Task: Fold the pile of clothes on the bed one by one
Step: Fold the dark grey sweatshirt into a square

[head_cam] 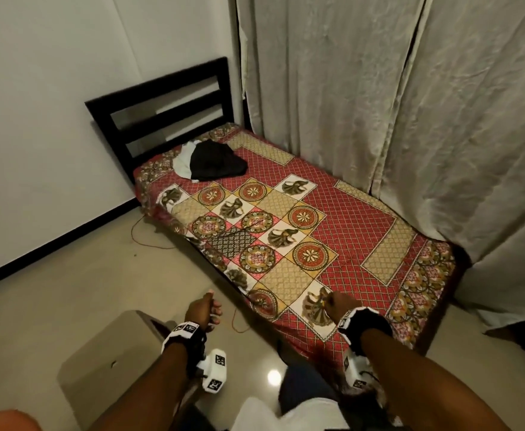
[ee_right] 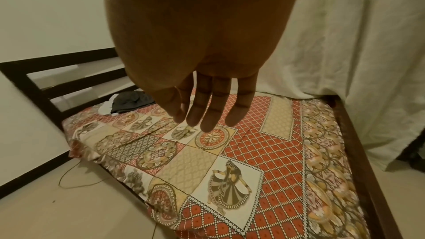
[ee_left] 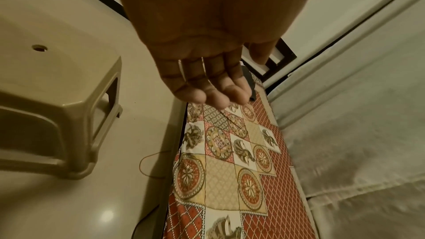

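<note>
Black-and-white pile of clothes (head_cam: 211,161), upper left | likely soft, light; pinch top black layer | left hand (head_cam: 203,309), right hand (head_cam: 332,303) loose, empty

No words, brand names or numbers can be read anywhere. The only signs are black-and-white square code markers — on the wrist bands (head_cam: 186,329) and on the white camera blocks (head_cam: 214,370) strapped under both wrists — and they carry patterns, not letters. The bedspread (head_cam: 342,213) bears pictures only.
</note>
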